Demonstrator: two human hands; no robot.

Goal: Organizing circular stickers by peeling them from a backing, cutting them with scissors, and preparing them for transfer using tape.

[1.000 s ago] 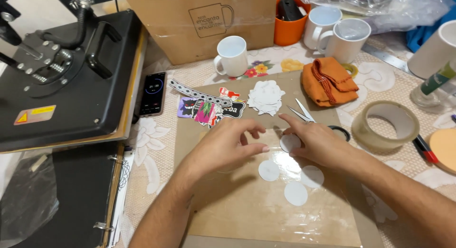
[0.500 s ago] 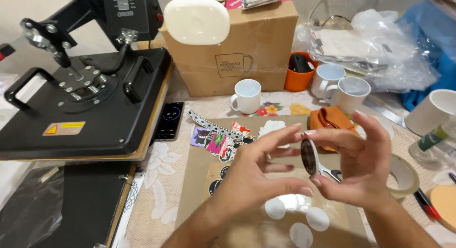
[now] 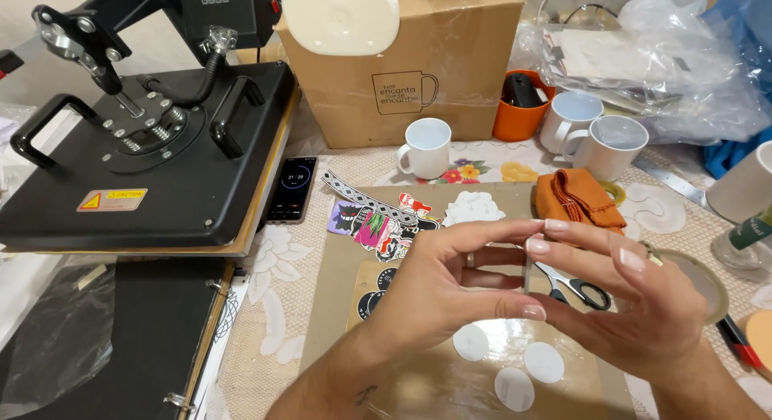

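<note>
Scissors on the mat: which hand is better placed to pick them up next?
Probably the right hand. The scissors lie directly beneath its fingers, handles toward it. The left hand sits further to the left, over the cardboard mat, and both hands pinch a small thin disc between them.

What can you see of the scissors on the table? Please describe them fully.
The scissors lie flat on the brown cardboard sheet, mostly hidden behind the raised right hand. Two black loop handles and a short stretch of silvery metal blades show. Whether the blades are closed cannot be told. Neither hand touches them.
</note>
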